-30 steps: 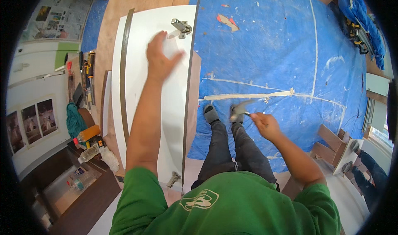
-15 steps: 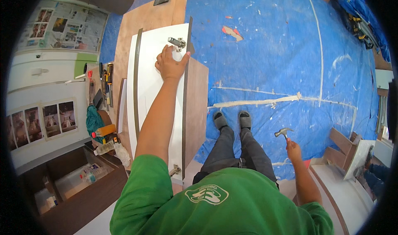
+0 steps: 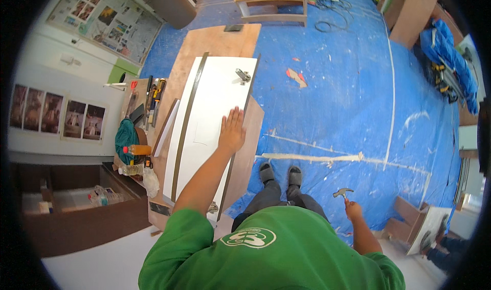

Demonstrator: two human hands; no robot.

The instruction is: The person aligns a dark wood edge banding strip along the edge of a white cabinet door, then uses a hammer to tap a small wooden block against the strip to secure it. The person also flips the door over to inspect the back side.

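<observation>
My left hand [image 3: 232, 130] lies flat on a white cabinet door [image 3: 204, 111], near its right edge, with the fingers stretched out and nothing held. Beyond the fingertips, a metal hinge [image 3: 243, 76] is fixed near the door's far right corner. A second hinge [image 3: 213, 207] shows partly at the near end, beside my forearm. Dark edge strips run along both long sides of the door. Off to the right, over the floor, my right hand [image 3: 353, 210] grips a claw hammer [image 3: 342, 192] by the handle, its metal head pointing away from me.
Under the door is a wooden work board [image 3: 220, 42]. To its left lie hand tools [image 3: 156, 98], an orange bottle [image 3: 137, 150] and a green cloth [image 3: 126, 136]. Blue sheeting [image 3: 327, 111] covers the floor. A co-worker's hands [image 3: 432, 239] hold a panel at the lower right.
My left hand has slid from beside the far hinge back toward me and now lies flat on the door. The view has tilted up. The hammer stays in my right hand.
</observation>
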